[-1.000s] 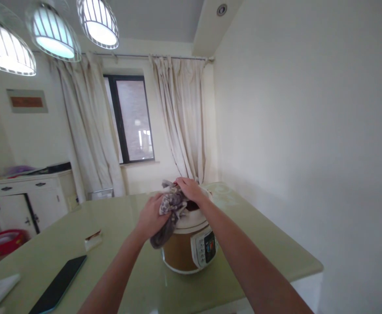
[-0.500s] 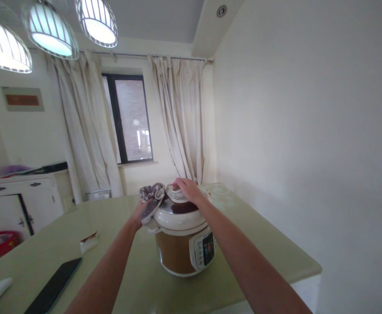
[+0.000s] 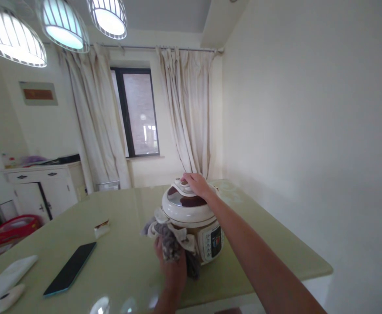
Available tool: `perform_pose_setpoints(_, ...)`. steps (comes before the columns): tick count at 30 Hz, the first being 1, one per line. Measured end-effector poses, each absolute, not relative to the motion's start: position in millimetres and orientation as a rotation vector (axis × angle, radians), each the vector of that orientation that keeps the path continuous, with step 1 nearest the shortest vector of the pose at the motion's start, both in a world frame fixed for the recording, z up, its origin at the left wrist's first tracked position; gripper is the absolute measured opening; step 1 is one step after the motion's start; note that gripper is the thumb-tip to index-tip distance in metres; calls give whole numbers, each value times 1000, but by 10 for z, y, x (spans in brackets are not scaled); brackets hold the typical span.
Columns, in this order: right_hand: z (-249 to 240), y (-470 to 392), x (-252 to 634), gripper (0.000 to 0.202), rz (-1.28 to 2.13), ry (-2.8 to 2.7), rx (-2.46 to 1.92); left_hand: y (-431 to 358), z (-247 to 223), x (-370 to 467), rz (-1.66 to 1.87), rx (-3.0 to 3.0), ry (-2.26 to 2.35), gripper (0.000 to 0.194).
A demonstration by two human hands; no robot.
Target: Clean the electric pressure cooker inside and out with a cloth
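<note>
Since the earlier frame, the left hand (image 3: 174, 265) has dropped from the upper left edge of the cooker (image 3: 191, 214) to its near left side, taking the cloth (image 3: 168, 243) along. From my screen, I see that hand closed around the bunched cloth; the right hand (image 3: 196, 185) lies over the top handle (image 3: 180, 188), though I cannot tell whether it grips. The cooker stands upright near the right end of the table (image 3: 125, 266). I judge the step to be wiping the outer side; another pass calls for flat cloth pressure and a steadying right hand.
</note>
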State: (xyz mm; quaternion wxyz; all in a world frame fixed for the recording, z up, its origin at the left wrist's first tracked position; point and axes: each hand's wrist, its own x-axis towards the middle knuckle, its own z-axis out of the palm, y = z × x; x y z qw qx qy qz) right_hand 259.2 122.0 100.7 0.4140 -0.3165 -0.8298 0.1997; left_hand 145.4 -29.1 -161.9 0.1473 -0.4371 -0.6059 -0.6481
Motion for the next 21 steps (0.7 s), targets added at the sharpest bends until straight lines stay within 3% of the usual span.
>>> perform_pose_setpoints(5, 991, 1225, 2606, 49, 497, -2104, -805, -427, -1516, 1685, -1277, -1515, -1192, 47)
perform_pose_setpoints(11, 966, 1238, 2622, 48, 517, -2097, -762, -493, -610, 1502, -1042, -1723, -919, 40)
perform_pose_setpoints(18, 984, 1188, 2627, 49, 488, -2112, -751, 14, 334, 889, -1555, -1624, -1924, 40)
perform_pose_setpoints(21, 1007, 1165, 2622, 49, 490, -2112, -776, 284, 484, 566, -1794, -1776, -2067, 43)
